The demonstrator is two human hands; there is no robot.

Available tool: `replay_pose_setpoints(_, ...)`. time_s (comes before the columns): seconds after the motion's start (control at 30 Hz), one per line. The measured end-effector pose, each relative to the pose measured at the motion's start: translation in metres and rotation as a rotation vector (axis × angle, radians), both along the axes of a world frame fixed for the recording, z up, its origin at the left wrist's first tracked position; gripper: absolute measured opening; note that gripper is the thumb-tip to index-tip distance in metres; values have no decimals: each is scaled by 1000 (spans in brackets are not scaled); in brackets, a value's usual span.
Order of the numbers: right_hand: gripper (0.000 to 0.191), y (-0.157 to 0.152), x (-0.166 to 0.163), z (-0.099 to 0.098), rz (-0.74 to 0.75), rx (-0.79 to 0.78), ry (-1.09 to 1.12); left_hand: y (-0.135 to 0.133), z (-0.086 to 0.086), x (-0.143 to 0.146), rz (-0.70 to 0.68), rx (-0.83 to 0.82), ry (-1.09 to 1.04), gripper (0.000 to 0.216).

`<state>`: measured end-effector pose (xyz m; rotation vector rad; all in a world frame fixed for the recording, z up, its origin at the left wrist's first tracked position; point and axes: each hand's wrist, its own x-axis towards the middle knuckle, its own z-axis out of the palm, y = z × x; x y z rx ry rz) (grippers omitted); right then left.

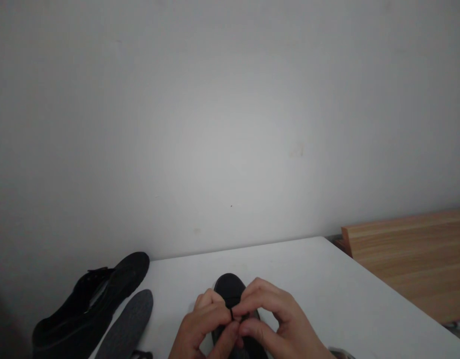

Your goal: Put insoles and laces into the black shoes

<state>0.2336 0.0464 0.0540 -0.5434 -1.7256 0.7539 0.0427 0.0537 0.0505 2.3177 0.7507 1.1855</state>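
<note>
Far left on the white counter (319, 279): a black shoe (91, 306) lying w/ its toe toward the wall, and just beside it on the right a grey insole (127, 326), flat. Center-bottom: a second black shoe (230, 288), toe pointing away from the person, mostly covered by both hands. Left hand (202, 326) fingers curled, thumb & forefinger pressed together on a thin black lace (231, 314) over the shoe's front. Right hand (274, 321) also curled, pinching the same lace from the other side; fingertips of both hands touching. Far right, past the counter edge: a wooden board (412, 259) by the wall.
</note>
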Motion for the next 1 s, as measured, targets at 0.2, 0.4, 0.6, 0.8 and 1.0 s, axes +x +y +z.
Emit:
replay_pose_setpoints(0.2,18,4,0,-12,-187,-79,80,6,-6,-1,47,-115,-18,22)
replay_pose_setpoints(0.4,32,1,0,-15,2,-167,58,9,-10,-1,36,-356,-178,18)
replay_pose_setpoints(0.6,36,-4,3,-6,-49,-38,-140,13,-18,0,33,-450,-238,5)
replay_pose_setpoints(0.8,34,-2,-1,-13,38,-114,-29,1,-10,1,99,-36,-86,31)
replay_pose_setpoints(1.0,28,1,-6,-17,-30,-203,-86,-4,-8,-1,137,237,20,33)
